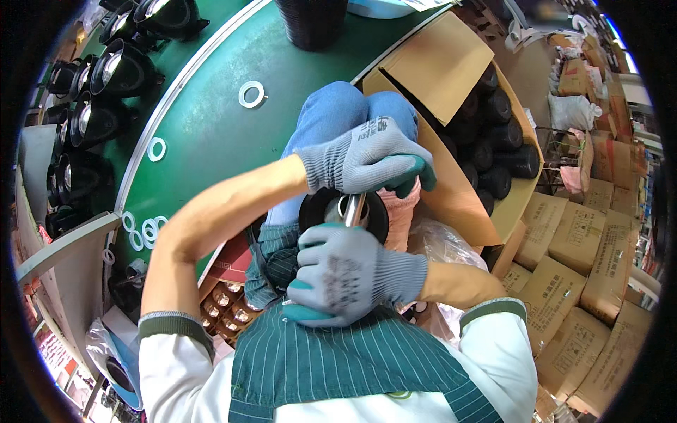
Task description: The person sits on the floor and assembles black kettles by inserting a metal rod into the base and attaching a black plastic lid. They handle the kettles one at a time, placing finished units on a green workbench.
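Note:
Both my hands wear grey knitted gloves with green palms. A shiny metal rod (355, 209) shows between them, in front of a round black housing (379, 215) that sits in my lap and has a pale metallic ring inside. My left hand (370, 156) is the farther one, its fingers curled over the rod's far end. Nearer my apron, my right hand (338, 273) is closed at the rod's near end, back of the glove upward. Both ends of the rod are hidden by the gloves, and the hands cover much of the housing.
White rings (251, 94) lie scattered on the green table (211, 134). Several black housings (123, 68) stand at the far left. An open carton (431, 67) of black cylinders (518, 162) is at my right, beside stacked cartons (553, 296). A tray of shiny round pieces (224, 297) sits low left.

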A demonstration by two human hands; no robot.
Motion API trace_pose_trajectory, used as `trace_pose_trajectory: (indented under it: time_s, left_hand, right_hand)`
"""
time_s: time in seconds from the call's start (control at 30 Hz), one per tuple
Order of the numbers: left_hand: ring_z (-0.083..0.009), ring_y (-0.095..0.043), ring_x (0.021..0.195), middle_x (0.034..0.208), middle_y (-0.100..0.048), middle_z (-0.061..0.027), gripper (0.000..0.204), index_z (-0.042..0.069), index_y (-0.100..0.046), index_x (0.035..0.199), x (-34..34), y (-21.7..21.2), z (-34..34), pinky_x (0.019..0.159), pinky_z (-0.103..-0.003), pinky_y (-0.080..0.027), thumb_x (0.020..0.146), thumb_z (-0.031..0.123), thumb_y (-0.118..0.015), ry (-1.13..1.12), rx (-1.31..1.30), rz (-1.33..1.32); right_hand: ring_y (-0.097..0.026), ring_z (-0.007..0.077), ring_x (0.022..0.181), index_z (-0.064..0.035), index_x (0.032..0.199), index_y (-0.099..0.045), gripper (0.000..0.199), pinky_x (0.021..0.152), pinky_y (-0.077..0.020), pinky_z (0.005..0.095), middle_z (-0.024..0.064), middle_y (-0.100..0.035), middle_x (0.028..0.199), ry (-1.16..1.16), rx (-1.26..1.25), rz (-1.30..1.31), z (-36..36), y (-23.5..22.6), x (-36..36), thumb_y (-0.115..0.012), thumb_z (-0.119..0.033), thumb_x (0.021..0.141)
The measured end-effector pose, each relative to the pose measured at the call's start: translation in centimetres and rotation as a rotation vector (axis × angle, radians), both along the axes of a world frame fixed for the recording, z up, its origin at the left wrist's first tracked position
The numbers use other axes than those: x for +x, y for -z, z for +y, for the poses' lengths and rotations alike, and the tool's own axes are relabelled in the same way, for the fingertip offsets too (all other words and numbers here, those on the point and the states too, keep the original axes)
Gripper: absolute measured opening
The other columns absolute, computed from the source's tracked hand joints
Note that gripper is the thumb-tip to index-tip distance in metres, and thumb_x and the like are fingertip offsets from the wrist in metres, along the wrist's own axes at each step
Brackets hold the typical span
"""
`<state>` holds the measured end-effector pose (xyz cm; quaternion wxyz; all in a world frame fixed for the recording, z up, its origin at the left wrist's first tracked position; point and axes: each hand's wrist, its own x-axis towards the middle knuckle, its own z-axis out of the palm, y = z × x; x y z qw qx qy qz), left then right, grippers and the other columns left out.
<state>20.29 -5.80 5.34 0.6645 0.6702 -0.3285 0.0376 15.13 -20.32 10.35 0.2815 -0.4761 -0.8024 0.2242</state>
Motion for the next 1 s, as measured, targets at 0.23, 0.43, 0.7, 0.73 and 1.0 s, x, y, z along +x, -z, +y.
trace_pose_trajectory:
  time_s: [0.23, 0.43, 0.7, 0.73, 1.0]
  left_hand:
    - [-0.0239, -0.064, 0.071, 0.079, -0.065, -0.0114, 0.062, -0.001, -0.066, 0.105, -7.5, 5.8, 8.2, 0.069, -0.037, -0.054, 0.108, 0.055, -0.038, -0.841, -0.497, 0.565]
    - [-0.0163, -0.065, 0.070, 0.087, -0.072, -0.0177, 0.059, -0.001, -0.074, 0.107, -22.2, 15.5, 21.3, 0.062, -0.035, -0.051, 0.110, 0.046, -0.038, -1.845, 0.625, 0.494]
    - [-0.0404, -0.061, 0.117, 0.129, -0.064, -0.0228, 0.056, 0.003, -0.054, 0.145, -23.1, 9.4, 17.7, 0.098, -0.052, -0.049, 0.099, 0.035, -0.060, -1.859, 0.943, 0.410]
    - [-0.0410, -0.056, 0.127, 0.136, -0.060, -0.0237, 0.062, 0.003, -0.051, 0.148, -23.7, 8.8, 17.1, 0.103, -0.054, -0.047, 0.097, 0.036, -0.064, -1.836, 1.008, 0.183]
    - [-0.0546, -0.047, 0.137, 0.152, -0.041, -0.0338, 0.082, 0.017, -0.058, 0.128, -19.3, -0.5, 13.7, 0.115, -0.059, -0.040, 0.062, 0.048, -0.097, -1.304, 0.725, -0.248]
  right_hand:
    - [-0.046, 0.0459, 0.142, -0.0090, 0.155, -0.040, 0.112, 0.120, -0.0341, 0.0546, 0.0254, -0.038, 0.158, 0.905, -0.108, 0.556, -7.2, 2.1, 1.8, -0.088, -0.061, 0.069]
    - [-0.041, 0.0486, 0.145, -0.0093, 0.143, -0.061, 0.088, 0.118, -0.0374, 0.0549, 0.0259, -0.046, 0.154, 0.846, -0.107, 0.075, -7.0, 3.8, 2.1, -0.092, -0.047, 0.069]
    - [-0.060, 0.0349, 0.130, 0.0020, 0.128, -0.069, 0.079, 0.113, -0.0453, 0.0459, 0.0189, -0.063, 0.140, 1.077, 0.283, 0.534, -3.3, -3.9, 6.6, -0.088, -0.054, 0.077]
    - [-0.062, 0.0274, 0.126, 0.0054, 0.133, -0.065, 0.073, 0.111, -0.0477, 0.0403, 0.0161, -0.064, 0.139, 1.150, 0.180, 0.826, -1.9, -4.1, 6.9, -0.078, -0.052, 0.090]
    - [-0.058, 0.0258, 0.130, -0.0187, 0.145, -0.055, 0.060, 0.111, -0.0476, 0.0494, 0.0065, -0.060, 0.144, 0.788, -0.506, 2.015, 13.0, 8.9, 9.5, -0.054, -0.059, 0.101]
